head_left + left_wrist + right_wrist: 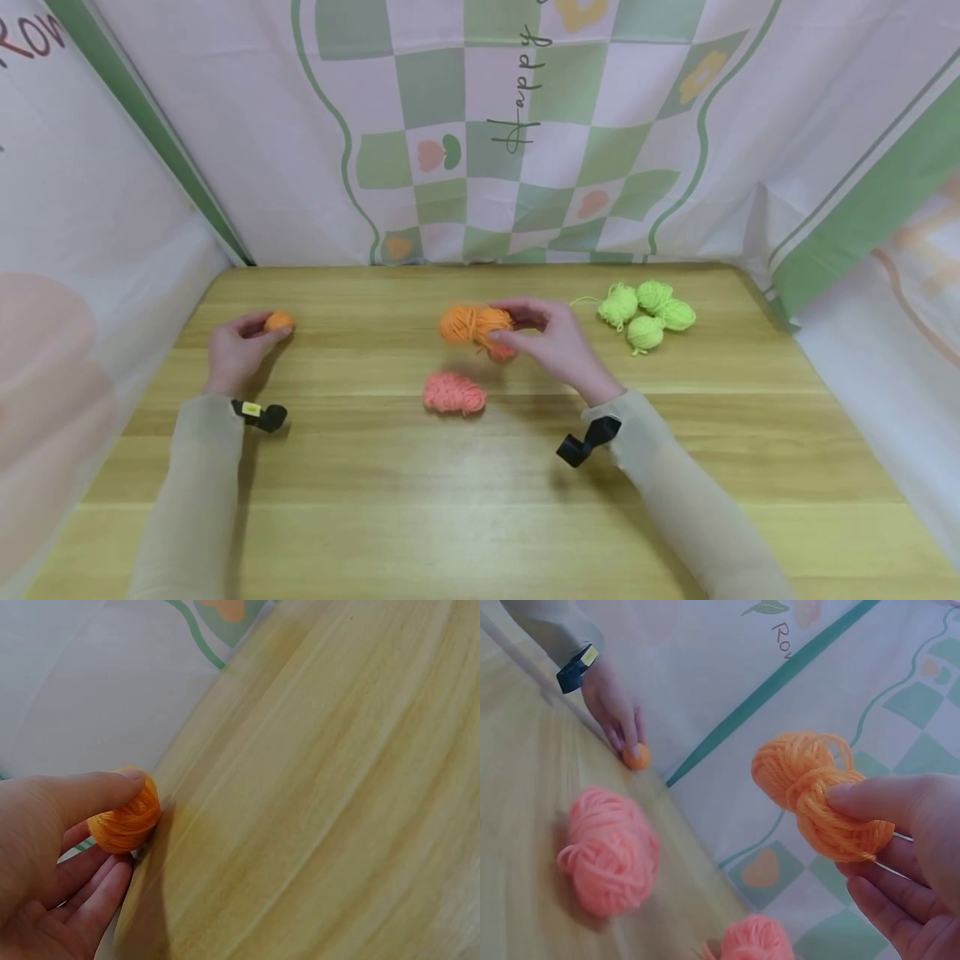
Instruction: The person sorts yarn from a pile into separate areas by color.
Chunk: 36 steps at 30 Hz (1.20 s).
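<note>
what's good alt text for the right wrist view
A right hand holds an orange yarn bundle; beyond, a left hand grips a small orange ball. Two pink yarn bundles also show, one cut off at the bottom.

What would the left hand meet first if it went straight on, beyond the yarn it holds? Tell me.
Likely the patterned cloth at the back. Past the small orange yarn ball, only bare tabletop shows ahead of the left hand, though depth is hard to judge.

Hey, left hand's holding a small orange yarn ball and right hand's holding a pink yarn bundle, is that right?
Not quite: the yarn bundle in the right hand is orange, as the right wrist view shows. The left hand does hold a small orange yarn ball.
</note>
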{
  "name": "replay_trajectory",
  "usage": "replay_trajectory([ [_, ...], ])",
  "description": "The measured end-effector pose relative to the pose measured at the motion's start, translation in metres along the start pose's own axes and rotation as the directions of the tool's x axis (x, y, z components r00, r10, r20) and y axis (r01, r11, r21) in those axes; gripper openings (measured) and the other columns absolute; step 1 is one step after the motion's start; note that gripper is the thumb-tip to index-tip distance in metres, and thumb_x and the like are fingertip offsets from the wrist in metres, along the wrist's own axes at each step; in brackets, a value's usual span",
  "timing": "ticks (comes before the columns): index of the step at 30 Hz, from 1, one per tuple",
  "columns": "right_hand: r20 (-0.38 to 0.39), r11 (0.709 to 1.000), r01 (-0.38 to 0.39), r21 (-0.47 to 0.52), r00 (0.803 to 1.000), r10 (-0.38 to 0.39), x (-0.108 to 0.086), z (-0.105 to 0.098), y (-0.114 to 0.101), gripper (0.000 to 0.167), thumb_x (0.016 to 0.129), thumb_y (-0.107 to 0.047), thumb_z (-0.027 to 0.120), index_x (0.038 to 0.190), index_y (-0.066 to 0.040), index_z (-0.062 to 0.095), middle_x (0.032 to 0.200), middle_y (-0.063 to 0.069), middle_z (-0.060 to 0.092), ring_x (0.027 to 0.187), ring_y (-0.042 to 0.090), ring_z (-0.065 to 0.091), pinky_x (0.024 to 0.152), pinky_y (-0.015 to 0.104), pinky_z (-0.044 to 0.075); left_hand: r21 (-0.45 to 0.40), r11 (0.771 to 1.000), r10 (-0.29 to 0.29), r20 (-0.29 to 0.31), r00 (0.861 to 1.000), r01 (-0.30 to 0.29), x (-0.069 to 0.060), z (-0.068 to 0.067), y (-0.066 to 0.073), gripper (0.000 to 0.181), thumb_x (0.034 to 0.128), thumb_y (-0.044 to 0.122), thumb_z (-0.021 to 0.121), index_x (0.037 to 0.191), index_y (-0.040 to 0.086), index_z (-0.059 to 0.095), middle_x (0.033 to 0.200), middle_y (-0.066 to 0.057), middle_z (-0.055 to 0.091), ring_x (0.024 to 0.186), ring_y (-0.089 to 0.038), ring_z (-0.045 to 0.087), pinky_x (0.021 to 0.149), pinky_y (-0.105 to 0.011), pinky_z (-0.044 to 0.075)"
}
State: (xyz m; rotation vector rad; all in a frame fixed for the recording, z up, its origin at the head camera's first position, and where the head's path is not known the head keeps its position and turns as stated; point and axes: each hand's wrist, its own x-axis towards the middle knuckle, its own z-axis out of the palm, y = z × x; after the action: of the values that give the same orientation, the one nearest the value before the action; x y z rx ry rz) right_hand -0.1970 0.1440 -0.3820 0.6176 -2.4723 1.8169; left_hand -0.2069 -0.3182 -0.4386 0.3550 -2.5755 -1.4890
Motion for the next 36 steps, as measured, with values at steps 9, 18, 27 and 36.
replay_trajectory([
  [9, 0.006, 0.999, 0.041, 0.014, 0.999, -0.041, 0.024, 0.009, -0.011, 0.041, 0.087, -0.021, 0.085, 0.124, -0.008, 0.073, 0.114, 0.002, 0.073, 0.101, 0.02, 0.067, 0.095, 0.042, 0.052, 0.006, 1.0, 0.004, 0.005, 1.0, -0.004, 0.0, 0.001, 0.0, 0.061, 0.0921, 0.034, 0.078, 0.138, -0.001, 0.06, 0.133, -0.022, 0.062, 0.102, -0.008, 0.058, 0.084, -0.012, 0.046],
  [18, 0.002, 0.996, 0.082, 0.04, 0.997, -0.083, 0.05, 0.019, -0.027, 0.037, 0.086, -0.018, 0.085, 0.121, -0.011, 0.075, 0.114, 0.0, 0.073, 0.098, 0.019, 0.067, 0.089, 0.035, 0.055, 0.002, 1.0, -0.015, 0.025, 1.0, 0.014, -0.003, -0.001, 0.003, 0.062, 0.0929, 0.035, 0.077, 0.141, 0.001, 0.058, 0.136, -0.02, 0.06, 0.108, -0.012, 0.056, 0.086, -0.013, 0.046],
  [27, -0.02, 0.993, 0.107, 0.054, 0.994, -0.106, 0.077, 0.021, -0.048, 0.039, 0.086, -0.016, 0.085, 0.122, -0.01, 0.074, 0.111, 0.002, 0.074, 0.097, 0.02, 0.068, 0.088, 0.034, 0.055, -0.006, 1.0, -0.015, 0.031, 0.999, 0.015, -0.003, 0.0, 0.002, 0.062, 0.0924, 0.034, 0.078, 0.141, 0.002, 0.058, 0.136, -0.019, 0.06, 0.107, -0.011, 0.056, 0.086, -0.012, 0.046],
  [36, 0.001, 0.99, 0.129, 0.06, 0.992, -0.129, 0.1, 0.023, -0.067, 0.037, 0.086, -0.019, 0.085, 0.121, -0.012, 0.075, 0.107, 0.0, 0.074, 0.095, 0.019, 0.067, 0.085, 0.033, 0.055, -0.007, 0.999, -0.031, 0.024, 0.999, 0.031, -0.003, 0.0, 0.003, 0.061, 0.0932, 0.032, 0.077, 0.142, 0.002, 0.057, 0.137, -0.02, 0.059, 0.108, -0.011, 0.056, 0.087, -0.014, 0.046],
])
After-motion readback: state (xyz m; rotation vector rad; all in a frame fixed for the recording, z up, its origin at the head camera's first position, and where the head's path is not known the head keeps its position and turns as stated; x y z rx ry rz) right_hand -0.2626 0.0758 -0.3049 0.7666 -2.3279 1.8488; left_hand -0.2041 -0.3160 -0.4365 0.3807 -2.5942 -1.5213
